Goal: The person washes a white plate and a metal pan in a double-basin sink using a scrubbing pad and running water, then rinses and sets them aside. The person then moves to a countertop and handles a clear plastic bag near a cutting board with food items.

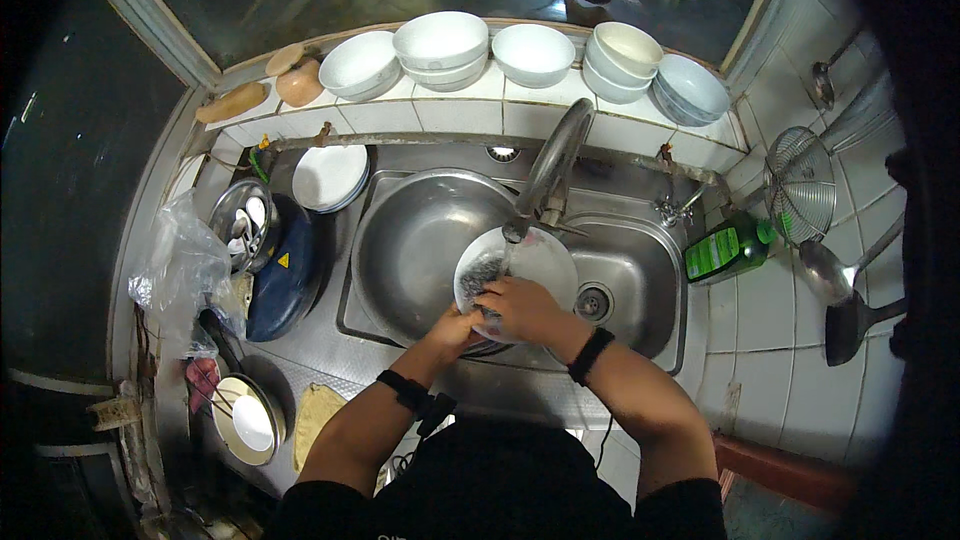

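Observation:
A white plate is held tilted under the faucet, over the divider between the two sink basins. My left hand grips the plate's lower left rim, its fingers partly hidden underneath. My right hand is closed over the plate's face, fingers pressed on a grey, wiry-looking scrubber that resembles steel wool. A thin stream of water falls from the spout onto the plate near my right fingers. A large steel bowl fills the left basin, beside the plate.
Several white bowls line the tiled ledge behind the sink. Stacked plates, a bowl of spoons and a dark blue lid stand left. A green bottle stands right; a strainer and ladle hang on the wall.

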Available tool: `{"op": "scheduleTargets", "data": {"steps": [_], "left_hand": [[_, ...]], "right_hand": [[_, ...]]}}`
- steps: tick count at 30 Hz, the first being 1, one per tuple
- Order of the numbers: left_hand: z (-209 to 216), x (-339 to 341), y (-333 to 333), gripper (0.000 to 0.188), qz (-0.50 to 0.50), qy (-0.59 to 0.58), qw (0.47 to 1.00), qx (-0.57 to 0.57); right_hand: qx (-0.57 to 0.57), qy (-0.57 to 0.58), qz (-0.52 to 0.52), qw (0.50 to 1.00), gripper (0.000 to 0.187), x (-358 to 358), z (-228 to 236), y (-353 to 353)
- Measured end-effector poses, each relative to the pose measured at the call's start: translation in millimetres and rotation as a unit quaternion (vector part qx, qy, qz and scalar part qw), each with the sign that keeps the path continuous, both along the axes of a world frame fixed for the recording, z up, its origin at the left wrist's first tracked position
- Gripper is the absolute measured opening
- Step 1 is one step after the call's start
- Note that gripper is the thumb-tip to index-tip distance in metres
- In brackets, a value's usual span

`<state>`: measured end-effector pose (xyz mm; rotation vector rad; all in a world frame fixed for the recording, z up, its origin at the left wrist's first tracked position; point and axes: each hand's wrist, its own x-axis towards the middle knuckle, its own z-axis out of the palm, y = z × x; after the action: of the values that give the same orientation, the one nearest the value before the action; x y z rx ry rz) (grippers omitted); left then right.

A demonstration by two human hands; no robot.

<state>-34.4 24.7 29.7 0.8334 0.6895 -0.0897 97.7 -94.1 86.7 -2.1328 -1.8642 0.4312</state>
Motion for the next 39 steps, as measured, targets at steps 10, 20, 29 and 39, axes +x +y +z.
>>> {"op": "scheduleTargets", "data": {"steps": [10, 20, 29, 39], "left_hand": [[-4.6, -11.6, 7.6, 0.049, 0.035, 0.034, 0.999, -0.002], [-6.6, 12.9, -2.2, 0.053, 0.062, -0.003, 0.997, -0.037], [-3.5, 8.3, 9.6, 0.058, 0.139, 0.036, 0.987, 0.074], [7.0, -22.0, 25.2, 0.045, 0.085, 0.062, 0.992, 0.066]], "right_hand": [[-0.016, -0.269, -0.104, 0.957, 0.034, 32.8, -9.9, -2.3], [0.038, 0.059, -0.085, 0.994, 0.032, -20.6, -8.3, 8.1], [-0.066, -0.115, -0.048, 0.990, 0.028, 14.6, 1.3, -38.8], [0.076, -0.056, -0.316, 0.944, 0.027, 87.3, -30.3, -41.5]]}}
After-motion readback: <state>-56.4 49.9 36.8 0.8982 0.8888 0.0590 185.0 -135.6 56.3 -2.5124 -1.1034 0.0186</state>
